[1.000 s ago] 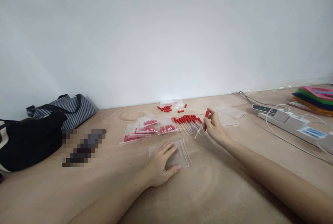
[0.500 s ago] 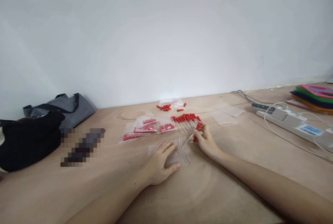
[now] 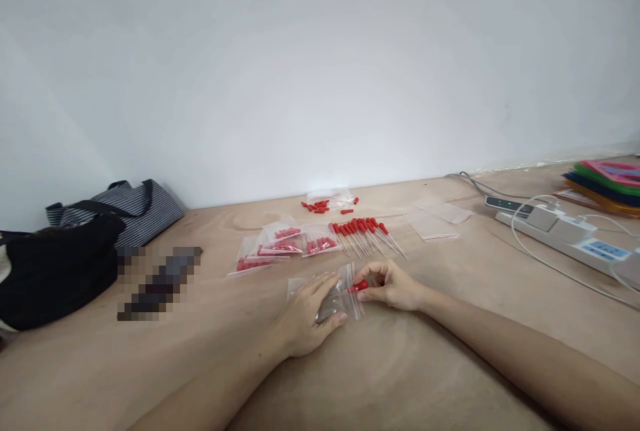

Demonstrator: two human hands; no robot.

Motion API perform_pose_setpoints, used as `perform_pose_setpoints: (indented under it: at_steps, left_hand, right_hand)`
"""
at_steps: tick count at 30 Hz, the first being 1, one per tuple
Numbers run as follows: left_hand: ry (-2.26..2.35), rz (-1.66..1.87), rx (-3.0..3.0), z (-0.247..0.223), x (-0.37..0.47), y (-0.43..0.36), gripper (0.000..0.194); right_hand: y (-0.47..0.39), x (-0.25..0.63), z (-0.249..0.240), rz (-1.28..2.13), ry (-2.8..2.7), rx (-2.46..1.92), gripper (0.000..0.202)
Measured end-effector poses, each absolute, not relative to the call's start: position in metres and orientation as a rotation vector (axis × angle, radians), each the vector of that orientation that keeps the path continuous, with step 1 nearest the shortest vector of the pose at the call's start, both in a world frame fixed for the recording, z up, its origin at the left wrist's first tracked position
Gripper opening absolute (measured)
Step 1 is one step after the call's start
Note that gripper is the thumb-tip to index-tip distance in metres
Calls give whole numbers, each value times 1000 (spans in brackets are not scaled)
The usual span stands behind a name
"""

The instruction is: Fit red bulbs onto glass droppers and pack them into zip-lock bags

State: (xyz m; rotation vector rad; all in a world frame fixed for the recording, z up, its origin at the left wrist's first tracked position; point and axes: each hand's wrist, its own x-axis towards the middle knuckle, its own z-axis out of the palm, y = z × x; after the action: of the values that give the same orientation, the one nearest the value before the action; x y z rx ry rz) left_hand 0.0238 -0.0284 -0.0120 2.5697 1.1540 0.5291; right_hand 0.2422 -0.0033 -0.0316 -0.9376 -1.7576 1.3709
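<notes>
My left hand (image 3: 313, 314) lies flat with spread fingers on a clear zip bag (image 3: 354, 307) on the table. At the bag's right-hand opening, my right hand (image 3: 387, 286) pinches a red-capped dropper (image 3: 361, 285) by its cap; its stem points left, into the bag as far as I can see. Behind my right hand lies a row of red-capped droppers (image 3: 367, 227) with thin clear stems. Filled bags of red caps (image 3: 320, 244) overlap to the left of the row. Loose red caps (image 3: 320, 206) lie near the wall beside a clear bag.
Flat clear bags (image 3: 433, 224) lie right of the droppers. A white power strip (image 3: 565, 237) with cables and a stack of coloured sheets (image 3: 605, 184) are at the right. A striped bag (image 3: 155, 211) and black cloth (image 3: 65, 271) are at the left.
My right hand has moved left and nearer with the dropper, from beside the row to the bag's opening. My left hand has stayed on the bag.
</notes>
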Motion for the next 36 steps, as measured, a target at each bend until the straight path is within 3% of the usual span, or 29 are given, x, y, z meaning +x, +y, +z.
perform_pose_setpoints:
  at_steps: [8,14,31,34,36]
  left_hand:
    - [1085,689,2619,-6,23,-31,46]
    - [1175,552,2558,5,4,-29,34]
    - [1088,516,2455,1,13,-27,37]
    - [1057,495,2456,1,13,-26,32]
    - [1049,480,2455,2,12,-26,31]
  right_hand:
    - [-5,245,-25,1578,-1847,-796,31]
    - [4,239,-32,1559,-1766,-945,35]
    - [3,233,-34,1397,-1686,-1054,22]
    - [18,247,-26,1147,-1774,-1223,14]
    - [36,263,-19,787,-1738,-1471,8]
